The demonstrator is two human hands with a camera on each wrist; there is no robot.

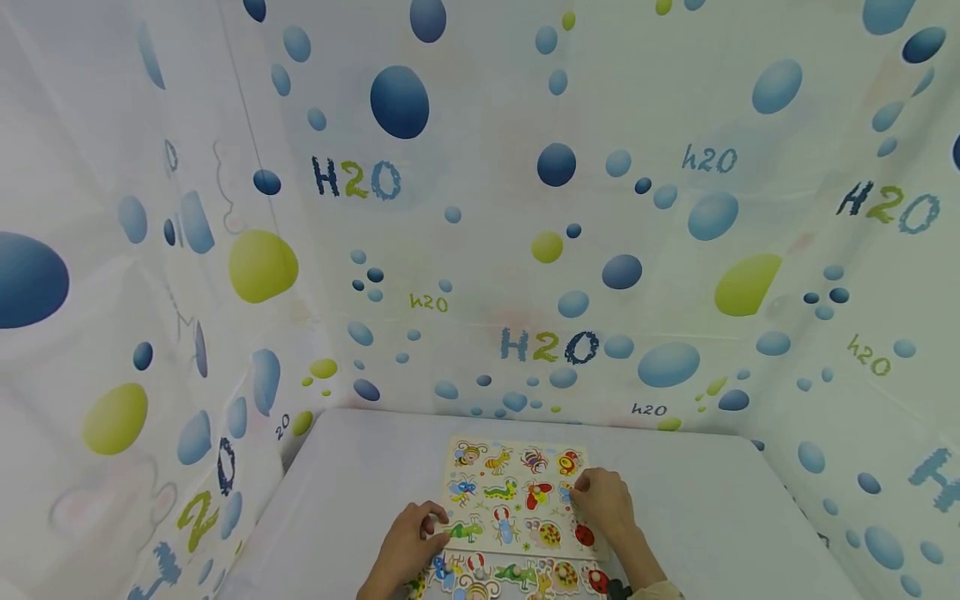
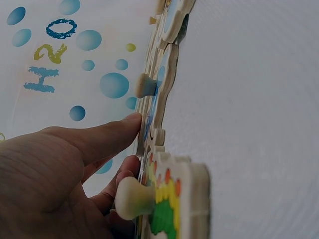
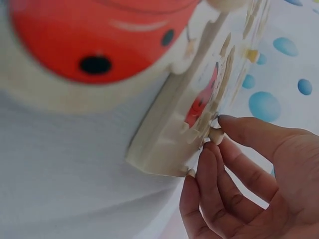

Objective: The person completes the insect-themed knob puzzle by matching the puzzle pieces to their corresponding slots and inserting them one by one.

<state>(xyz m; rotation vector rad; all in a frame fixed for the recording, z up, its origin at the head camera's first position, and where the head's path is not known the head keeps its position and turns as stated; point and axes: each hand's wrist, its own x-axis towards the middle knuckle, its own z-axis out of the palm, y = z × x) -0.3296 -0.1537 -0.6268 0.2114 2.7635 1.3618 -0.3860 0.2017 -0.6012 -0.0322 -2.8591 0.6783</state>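
Observation:
A pale wooden puzzle board (image 1: 517, 511) with painted insects in rows lies on the white table. My right hand (image 1: 604, 502) is at the board's right side, over a blue insect piece (image 1: 566, 494) in the middle row. In the right wrist view its thumb and fingertips pinch a small wooden knob (image 3: 216, 135); a ladybug picture (image 3: 202, 102) shows beside it. My left hand (image 1: 408, 542) rests at the board's lower left edge, thumb and forefinger apart, fingertips right at the edge, near the green grasshopper picture (image 1: 467, 530).
Several knobbed insect pieces lie crowded along the board's near side, among them a ladybug piece (image 1: 597, 580) and a green piece (image 1: 516, 572). White table (image 1: 697, 500) extends to both sides. A bubble-printed curtain (image 1: 480, 250) hangs behind and at both sides.

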